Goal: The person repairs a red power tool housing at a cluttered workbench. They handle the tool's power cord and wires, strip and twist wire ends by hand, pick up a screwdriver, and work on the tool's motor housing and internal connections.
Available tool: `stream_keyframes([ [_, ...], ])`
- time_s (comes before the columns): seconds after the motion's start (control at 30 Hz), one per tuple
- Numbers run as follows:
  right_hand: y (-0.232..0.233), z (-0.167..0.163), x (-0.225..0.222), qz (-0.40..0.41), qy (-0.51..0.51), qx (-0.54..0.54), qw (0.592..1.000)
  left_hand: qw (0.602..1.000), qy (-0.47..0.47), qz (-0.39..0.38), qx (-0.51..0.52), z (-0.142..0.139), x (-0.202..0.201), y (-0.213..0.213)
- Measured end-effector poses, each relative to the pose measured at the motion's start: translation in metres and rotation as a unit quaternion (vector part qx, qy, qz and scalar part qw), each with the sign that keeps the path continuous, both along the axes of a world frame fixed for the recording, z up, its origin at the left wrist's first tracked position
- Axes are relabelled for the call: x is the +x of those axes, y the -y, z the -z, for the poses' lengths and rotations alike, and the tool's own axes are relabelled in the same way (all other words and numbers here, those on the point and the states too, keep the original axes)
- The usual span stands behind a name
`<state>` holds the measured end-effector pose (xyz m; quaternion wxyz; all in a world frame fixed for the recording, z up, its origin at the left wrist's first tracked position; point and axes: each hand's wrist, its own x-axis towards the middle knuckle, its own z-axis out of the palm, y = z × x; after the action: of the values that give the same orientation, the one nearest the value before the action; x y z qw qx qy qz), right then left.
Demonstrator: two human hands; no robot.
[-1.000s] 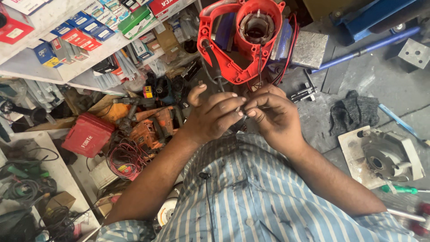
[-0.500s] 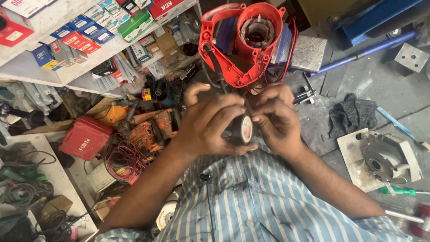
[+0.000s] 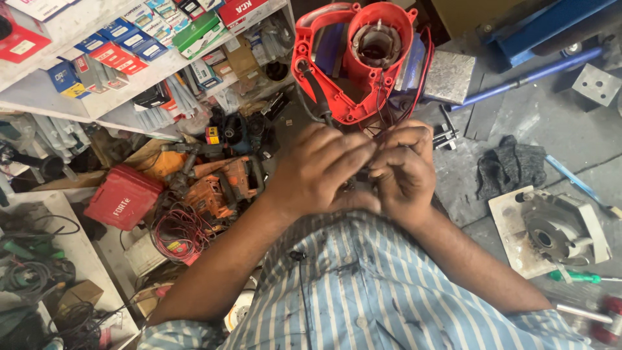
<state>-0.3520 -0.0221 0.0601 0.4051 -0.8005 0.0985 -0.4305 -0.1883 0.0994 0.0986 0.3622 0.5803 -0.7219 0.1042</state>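
Fingers of the left hand [image 3: 324,172] and right hand [image 3: 405,168] are pressing together around something small and dark, mostly hidden between them, so what exactly each is pinching cannot be told. Thin wires [image 3: 382,120] are running from the hands up into the open red tool housing [image 3: 353,61] (motor cavity facing up), lying just beyond the knuckles. Working well here is likely meaning keeping the wires slack and the grip close to their ends.
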Motion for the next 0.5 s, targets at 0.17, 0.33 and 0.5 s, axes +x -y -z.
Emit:
stream_keyframes([
  [0.17, -0.004, 0.001, 0.000, -0.005, -0.005, 0.032, 0.999, 0.996, 0.077, 0.019, -0.037, 0.027, 0.005, -0.003],
  [0.33, -0.005, -0.003, 0.004, -0.018, 0.003, 0.112, 0.994, 0.995, 0.095, -0.004, -0.043, 0.044, 0.007, -0.009],
  [0.5, -0.006, -0.013, 0.001, 0.021, -0.020, 0.068, 0.997, 0.992, 0.099, -0.023, -0.071, 0.040, 0.001, -0.015],
])
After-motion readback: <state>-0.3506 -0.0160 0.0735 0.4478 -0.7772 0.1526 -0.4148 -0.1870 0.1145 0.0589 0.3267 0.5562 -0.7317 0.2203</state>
